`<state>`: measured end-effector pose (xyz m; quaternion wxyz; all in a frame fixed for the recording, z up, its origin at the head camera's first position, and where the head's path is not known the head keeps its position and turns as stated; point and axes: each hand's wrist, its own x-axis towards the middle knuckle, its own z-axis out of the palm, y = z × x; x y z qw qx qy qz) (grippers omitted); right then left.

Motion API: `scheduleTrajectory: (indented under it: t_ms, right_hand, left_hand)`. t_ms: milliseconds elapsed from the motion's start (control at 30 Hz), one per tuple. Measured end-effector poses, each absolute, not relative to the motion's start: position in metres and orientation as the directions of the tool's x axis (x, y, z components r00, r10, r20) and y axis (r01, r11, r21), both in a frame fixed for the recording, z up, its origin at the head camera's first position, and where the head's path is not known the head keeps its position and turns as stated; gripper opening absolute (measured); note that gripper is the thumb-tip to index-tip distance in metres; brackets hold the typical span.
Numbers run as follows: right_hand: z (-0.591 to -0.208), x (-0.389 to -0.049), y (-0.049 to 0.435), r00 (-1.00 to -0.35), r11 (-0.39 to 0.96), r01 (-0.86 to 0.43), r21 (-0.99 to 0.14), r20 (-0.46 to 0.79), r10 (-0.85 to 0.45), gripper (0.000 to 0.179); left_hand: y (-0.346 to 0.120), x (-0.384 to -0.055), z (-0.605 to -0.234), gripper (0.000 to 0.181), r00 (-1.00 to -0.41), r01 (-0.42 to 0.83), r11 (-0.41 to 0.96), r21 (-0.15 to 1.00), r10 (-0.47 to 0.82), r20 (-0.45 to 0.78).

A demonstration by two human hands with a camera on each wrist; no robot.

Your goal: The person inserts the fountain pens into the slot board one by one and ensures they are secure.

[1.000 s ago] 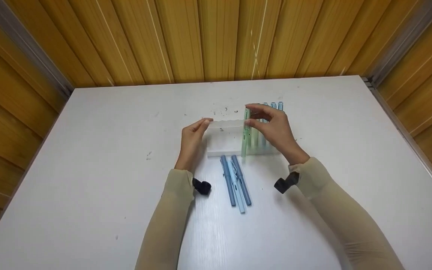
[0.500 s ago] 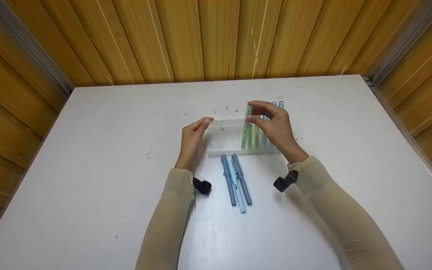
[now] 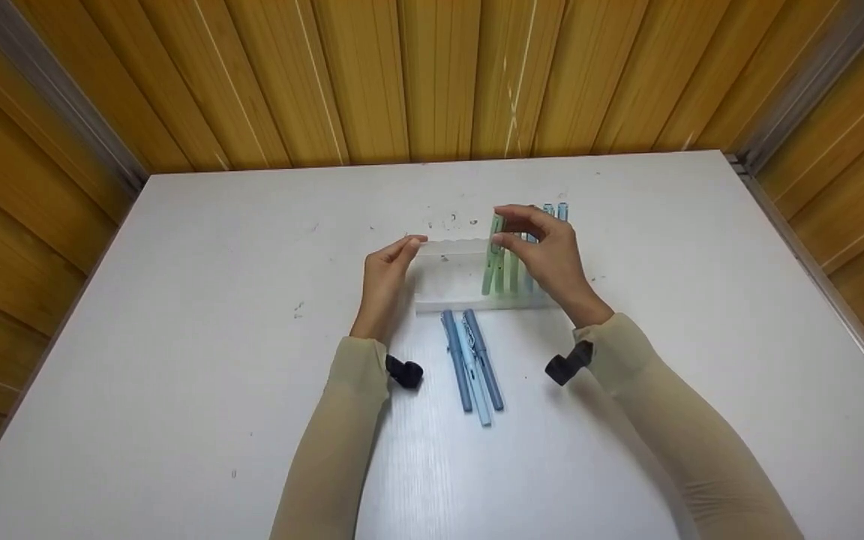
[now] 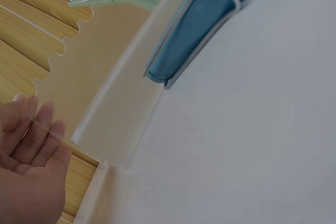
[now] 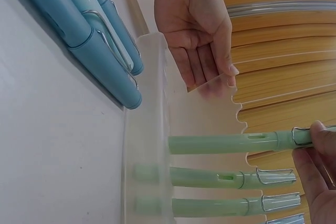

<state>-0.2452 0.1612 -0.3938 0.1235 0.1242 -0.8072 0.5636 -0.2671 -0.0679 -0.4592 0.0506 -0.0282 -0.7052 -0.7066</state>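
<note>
My left hand (image 3: 387, 277) pinches the upper left corner of a frosted, see-through pen stand (image 3: 451, 281) with a scalloped top edge. In the right wrist view its thumb lies at the rim and the fingers show behind the panel. My right hand (image 3: 552, 251) pinches a light green pen (image 5: 226, 144) by its capped end, thumb on the clip side. That pen stands nearly upright, its lower end at the stand's front ledge. Beside it, more green pens (image 5: 231, 178) and several blue pens (image 3: 562, 212) stand in the holder, partly hidden by my right hand.
Before the stand, three blue pens (image 3: 472, 367) lie together on the white table (image 3: 214, 337), two darker and one lighter. Wood-patterned panels (image 3: 432, 82) wall in the table behind and at the sides.
The green pen's lower end has moved from in front of the stand's ledge to just above or behind it, then the pen dropped slightly. My left hand holds its place.
</note>
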Motion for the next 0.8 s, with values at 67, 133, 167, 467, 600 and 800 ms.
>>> scheduleTrajectory:
  t_ms: [67, 133, 167, 467, 600, 800]
  right_hand:
    - [-0.3946, -0.2453, 0.1612, -0.940, 0.334, -0.336, -0.881, 0.335, -0.063, 0.037]
    - [-0.3956, -0.2458, 0.1612, -0.942, 0.335, -0.332, -0.882, 0.331, -0.065, 0.038]
    - [-0.3960, -0.2460, 0.1612, -0.942, 0.336, -0.332, -0.881, 0.330, -0.065, 0.038]
    - [-0.4004, -0.2484, 0.1604, -0.938, 0.333, -0.344, -0.878, 0.341, -0.071, 0.038]
    - [-0.4019, -0.2484, 0.1604, -0.940, 0.351, -0.336, -0.874, 0.333, -0.071, 0.039]
    - [-0.4037, -0.2490, 0.1599, -0.942, 0.369, -0.332, -0.868, 0.328, -0.075, 0.039]
  left_hand:
    - [-0.0678, -0.2671, -0.4593, 0.033, -0.994, 0.108, 0.002, 0.994, -0.035, 0.108]
    - [-0.0677, -0.2672, -0.4592, 0.033, -0.994, 0.107, 0.003, 0.994, -0.035, 0.107]
    - [-0.0675, -0.2672, -0.4591, 0.033, -0.994, 0.106, 0.006, 0.994, -0.036, 0.106]
    - [-0.0673, -0.2679, -0.4589, 0.034, -0.993, 0.108, 0.050, 0.993, -0.033, 0.110]
    - [-0.0676, -0.2680, -0.4597, 0.034, -0.994, 0.102, 0.046, 0.994, -0.034, 0.103]
    - [-0.0678, -0.2679, -0.4602, 0.032, -0.995, 0.094, 0.023, 0.995, -0.037, 0.095]
